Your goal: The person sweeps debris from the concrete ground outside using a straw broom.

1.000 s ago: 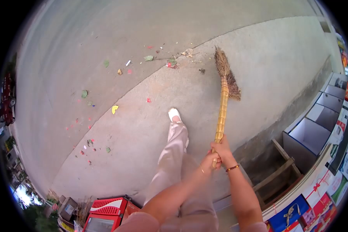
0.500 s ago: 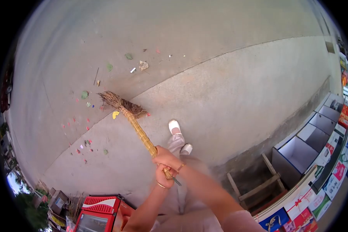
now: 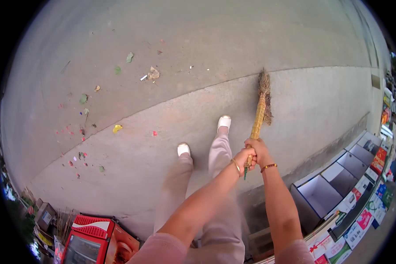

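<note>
A straw broom (image 3: pixel 258 114) with a yellow bound handle slants away from me in the head view. Its brown bristles rest over the concrete right of my feet, near the seam in the floor. My left hand (image 3: pixel 244 159) is wrapped round the lower end of the handle. Just above it, touching, my right hand (image 3: pixel 260 150) also grips the handle. A green tip pokes out below my fists. Apart from the broom, to the left, lie a yellow scrap (image 3: pixel 117 128), a red scrap (image 3: pixel 155 133) and a crumpled tan piece (image 3: pixel 153 73).
Leaves such as a green one (image 3: pixel 83 99) and several small red bits litter the ground at left. A red machine (image 3: pixel 91 226) stands at lower left. Along the right runs a row of open compartments (image 3: pixel 321 193) beside colourful boxes (image 3: pixel 361 229). My white shoes (image 3: pixel 224 122) are mid-floor.
Both my hands have swung the broom from the left over to the right, still gripping it. My feet have stepped apart, and the view has shifted. The floor litter stays at left.
</note>
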